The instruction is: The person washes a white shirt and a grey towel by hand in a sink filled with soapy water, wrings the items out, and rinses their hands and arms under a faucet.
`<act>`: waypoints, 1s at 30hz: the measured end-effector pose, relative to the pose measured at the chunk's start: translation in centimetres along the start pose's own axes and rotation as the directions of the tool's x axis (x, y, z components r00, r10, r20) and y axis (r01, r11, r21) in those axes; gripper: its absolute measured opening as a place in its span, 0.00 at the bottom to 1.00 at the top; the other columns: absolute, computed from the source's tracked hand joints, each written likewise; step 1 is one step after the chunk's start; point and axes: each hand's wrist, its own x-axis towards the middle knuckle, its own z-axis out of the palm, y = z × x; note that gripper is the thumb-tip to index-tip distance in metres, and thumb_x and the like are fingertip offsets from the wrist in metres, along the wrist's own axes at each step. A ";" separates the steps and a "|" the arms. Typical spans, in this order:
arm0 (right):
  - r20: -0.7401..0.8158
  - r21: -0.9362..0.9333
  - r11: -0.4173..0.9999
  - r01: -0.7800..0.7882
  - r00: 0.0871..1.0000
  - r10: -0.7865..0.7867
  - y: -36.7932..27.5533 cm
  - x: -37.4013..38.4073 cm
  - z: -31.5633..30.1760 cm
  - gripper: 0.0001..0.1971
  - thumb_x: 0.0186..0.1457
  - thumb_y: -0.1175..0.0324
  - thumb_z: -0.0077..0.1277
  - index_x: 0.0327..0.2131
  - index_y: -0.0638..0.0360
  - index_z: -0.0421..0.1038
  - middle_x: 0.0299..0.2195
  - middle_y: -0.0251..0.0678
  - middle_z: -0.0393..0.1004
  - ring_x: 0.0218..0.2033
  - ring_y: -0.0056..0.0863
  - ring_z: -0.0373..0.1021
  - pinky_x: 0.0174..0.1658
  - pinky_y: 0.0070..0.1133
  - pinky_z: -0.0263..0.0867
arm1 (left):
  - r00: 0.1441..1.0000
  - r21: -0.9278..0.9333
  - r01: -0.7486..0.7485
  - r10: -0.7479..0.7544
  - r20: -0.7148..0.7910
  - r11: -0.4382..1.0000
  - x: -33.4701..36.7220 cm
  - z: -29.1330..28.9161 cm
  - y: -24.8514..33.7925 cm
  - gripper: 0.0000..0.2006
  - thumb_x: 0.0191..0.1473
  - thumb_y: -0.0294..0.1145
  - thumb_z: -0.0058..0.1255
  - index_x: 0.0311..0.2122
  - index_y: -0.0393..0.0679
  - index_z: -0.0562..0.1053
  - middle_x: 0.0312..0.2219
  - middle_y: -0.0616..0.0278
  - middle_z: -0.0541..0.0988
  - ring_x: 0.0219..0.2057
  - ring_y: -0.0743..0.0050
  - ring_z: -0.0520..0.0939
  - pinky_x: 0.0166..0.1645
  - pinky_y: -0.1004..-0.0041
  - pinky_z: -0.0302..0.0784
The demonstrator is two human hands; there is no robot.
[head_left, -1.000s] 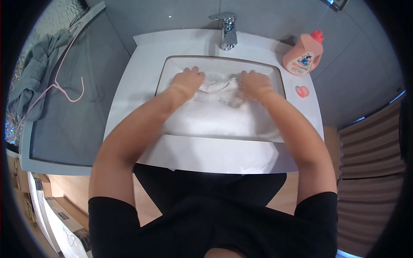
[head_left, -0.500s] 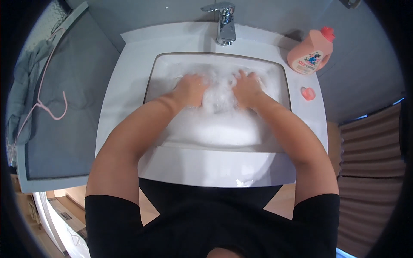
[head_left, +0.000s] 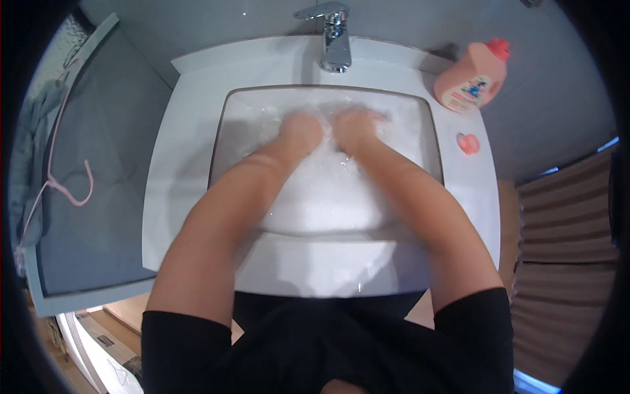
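Both hands are down in a white sink (head_left: 428,141) filled with white suds (head_left: 328,197). My left hand (head_left: 302,130) is left of the middle, its fingers sunk in the foam and turned from view. Close beside it, my right hand (head_left: 354,128) is smeared by motion, with one blurred finger pointing out to the right. The suds hide anything that either hand grips. Whether cloth lies under the foam I cannot make out.
A chrome faucet (head_left: 336,46) stands behind the sink. On the right of the white counter (head_left: 180,151) are a pink detergent bottle (head_left: 469,79) and a small pink cap (head_left: 468,144). A pink hanger (head_left: 59,184) hangs at the left by a grey panel (head_left: 111,217).
My hands have drawn closer together, the right one moving left and the left one slightly right. The foam between them has flattened. The whole view has shifted a little.
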 end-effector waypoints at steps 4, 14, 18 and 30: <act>0.045 0.146 0.988 0.049 0.997 -0.056 2.3 1.1 -0.3 0.20 0.53 0.63 0.58 0.50 0.57 0.77 0.49 0.45 0.80 0.49 0.46 0.77 0.48 0.49 0.72 | 0.996 -0.130 0.088 -0.086 0.022 0.988 -2.9 -4.6 1.2 0.15 0.52 0.37 0.57 0.44 0.47 0.83 0.42 0.50 0.85 0.44 0.51 0.85 0.49 0.55 0.80; -0.120 0.925 0.356 0.135 0.991 -0.062 7.3 -8.8 -6.0 0.28 0.44 0.60 0.65 0.48 0.68 0.76 0.41 0.47 0.82 0.41 0.36 0.78 0.46 0.30 0.73 | 0.964 -0.934 -0.265 0.101 -0.247 0.240 -10.4 -8.9 -0.6 0.14 0.58 0.26 0.59 0.50 0.37 0.77 0.40 0.65 0.83 0.42 0.80 0.80 0.49 0.74 0.76; -0.352 0.930 0.103 0.352 0.936 -0.013 6.1 -9.4 -6.6 0.23 0.47 0.63 0.64 0.44 0.69 0.76 0.36 0.40 0.80 0.38 0.25 0.74 0.42 0.24 0.71 | 0.917 -0.915 -0.395 0.033 -0.399 -0.084 -12.2 -9.5 0.6 0.16 0.61 0.28 0.57 0.53 0.37 0.75 0.44 0.65 0.82 0.46 0.76 0.81 0.53 0.72 0.75; -0.325 0.480 -0.771 0.418 0.901 0.285 3.8 -10.1 -11.2 0.24 0.56 0.62 0.40 0.50 0.70 0.71 0.48 0.50 0.77 0.48 0.44 0.76 0.55 0.38 0.73 | 0.858 -0.864 -0.486 0.112 -0.501 -0.133 -13.0 -9.0 1.5 0.54 0.42 0.37 0.76 0.69 0.38 0.53 0.62 0.57 0.67 0.64 0.64 0.67 0.69 0.66 0.58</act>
